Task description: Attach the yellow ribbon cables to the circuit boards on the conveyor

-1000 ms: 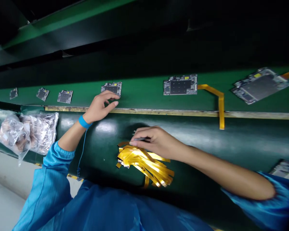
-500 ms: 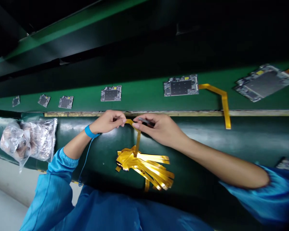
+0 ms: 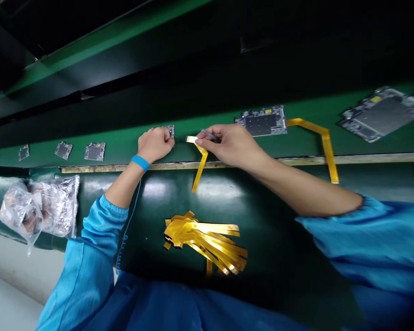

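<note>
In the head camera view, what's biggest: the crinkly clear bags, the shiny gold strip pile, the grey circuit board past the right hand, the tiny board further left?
Tied largest: clear plastic bags, gold flexible strip pile. Then the grey rectangular circuit board, then the tiny grey circuit board.

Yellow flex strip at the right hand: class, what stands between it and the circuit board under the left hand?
The left hand covers most of the circuit board, blocking it. Between the yellow flex strip and that hand, only green surface shows.
</note>
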Available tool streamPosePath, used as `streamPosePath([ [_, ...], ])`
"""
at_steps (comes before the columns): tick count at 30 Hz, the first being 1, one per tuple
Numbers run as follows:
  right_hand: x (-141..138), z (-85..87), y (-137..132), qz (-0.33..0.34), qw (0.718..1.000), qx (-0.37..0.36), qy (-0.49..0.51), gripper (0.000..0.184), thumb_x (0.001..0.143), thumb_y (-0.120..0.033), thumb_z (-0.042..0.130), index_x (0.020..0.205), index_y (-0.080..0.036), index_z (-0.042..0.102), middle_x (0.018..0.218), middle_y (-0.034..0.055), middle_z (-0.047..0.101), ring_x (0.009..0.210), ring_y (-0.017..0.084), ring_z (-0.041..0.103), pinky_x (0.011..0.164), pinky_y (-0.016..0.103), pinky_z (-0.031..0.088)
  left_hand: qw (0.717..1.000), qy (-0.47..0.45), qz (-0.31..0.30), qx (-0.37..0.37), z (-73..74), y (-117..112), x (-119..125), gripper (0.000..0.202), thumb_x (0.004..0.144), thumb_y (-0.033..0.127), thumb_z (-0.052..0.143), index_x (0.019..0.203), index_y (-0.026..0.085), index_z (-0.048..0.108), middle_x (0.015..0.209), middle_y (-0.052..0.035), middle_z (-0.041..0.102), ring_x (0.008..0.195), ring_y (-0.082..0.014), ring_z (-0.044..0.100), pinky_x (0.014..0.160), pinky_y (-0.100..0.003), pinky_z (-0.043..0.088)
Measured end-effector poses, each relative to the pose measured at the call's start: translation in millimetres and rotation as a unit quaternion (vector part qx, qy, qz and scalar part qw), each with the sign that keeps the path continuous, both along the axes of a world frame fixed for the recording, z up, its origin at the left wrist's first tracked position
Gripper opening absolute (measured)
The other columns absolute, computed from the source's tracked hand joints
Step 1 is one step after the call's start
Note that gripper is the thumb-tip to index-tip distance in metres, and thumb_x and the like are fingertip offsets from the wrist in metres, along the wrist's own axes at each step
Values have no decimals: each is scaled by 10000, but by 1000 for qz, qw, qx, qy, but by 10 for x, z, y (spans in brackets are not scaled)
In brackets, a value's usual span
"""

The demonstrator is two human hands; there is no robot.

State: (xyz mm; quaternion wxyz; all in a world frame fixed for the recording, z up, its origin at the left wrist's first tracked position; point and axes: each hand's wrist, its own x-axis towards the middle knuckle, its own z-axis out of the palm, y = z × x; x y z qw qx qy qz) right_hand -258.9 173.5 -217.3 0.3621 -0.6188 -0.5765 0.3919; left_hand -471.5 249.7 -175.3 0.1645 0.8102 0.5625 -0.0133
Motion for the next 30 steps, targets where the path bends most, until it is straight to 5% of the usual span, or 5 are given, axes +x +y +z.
streamPosePath([
  [7, 4, -144, 204, -9, 1000, 8, -9, 416, 869, -630, 790, 934, -221, 833, 847, 62, 767, 799, 262, 689, 748, 413, 560, 996, 81, -31, -5, 14, 65, 245, 109, 955, 255, 675, 956, 210, 774, 1053, -127, 800, 1077, -361, 765, 904, -449, 577],
  [13, 63, -90, 230, -12, 1000, 5, -23, 393, 866, -605, 830, 942, -220, 849, 852, 59, 797, 794, 249, 704, 736, 385, 568, 999, 4, -35, -19, 31, 70, 218, 137, 939, 168, 650, 828, 218, 714, 906, -80, 759, 943, -297, 739, 824, -387, 544],
  [17, 83, -3, 213, -22, 999, -16, -31, 253, 872, -435, 841, 986, -211, 871, 886, 55, 818, 811, 254, 734, 773, 391, 585, 993, -82, -89, -1, 29, 18, 119, 172, 965, 137, 598, 849, 207, 704, 894, -57, 737, 859, -230, 695, 788, -342, 521],
  [22, 95, 3, 212, -31, 998, -37, -47, 151, 902, -313, 787, 973, -220, 883, 970, 57, 846, 896, 267, 772, 829, 389, 596, 979, -65, -170, 95, -65, -116, -42, 193, 1015, 190, 582, 1060, 190, 770, 1180, -112, 747, 1150, -293, 678, 1014, -432, 537],
  [30, 168, -70, 220, -24, 995, -32, -87, 208, 878, -373, 793, 990, -223, 884, 920, 43, 844, 820, 244, 749, 745, 360, 573, 969, 5, -228, 93, -112, -269, -116, 452, 1056, 314, 568, 1470, 208, 714, 1599, -159, 617, 1538, -382, 505, 1253, -581, 452],
])
